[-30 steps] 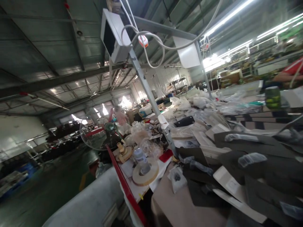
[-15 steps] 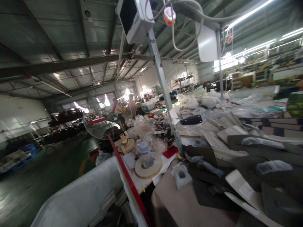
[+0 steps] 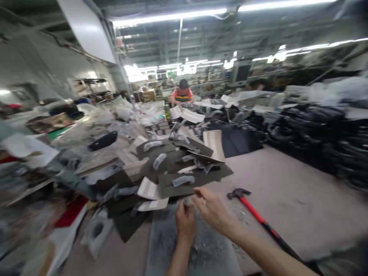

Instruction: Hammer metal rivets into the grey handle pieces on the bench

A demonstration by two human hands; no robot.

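2 bare hands worked close together over a smeared grey slab [image 3: 162, 234] at the near edge of a cluttered table [image 3: 304, 203]. The left hand [image 3: 186, 224] rose from below, its fingers curled up and apparently pinching a small pale item [image 3: 188, 201] at their tips; blur hid what it was. The right hand [image 3: 209, 205] came in from the side, fingers bent toward that item, though whether they gripped it could not be told.

A heap of dark panels [image 3: 201, 179] with plastic-wrapped handles [image 3: 184, 181] lay just beyond the fingertips. To the right rested a red-and-black hammer [image 3: 254, 211], untouched, near scattered bits [image 3: 243, 216]. A slack pinch could have dropped the item among those bits, where it might be lost; a forward nudge could have made the loosely piled panels slide.
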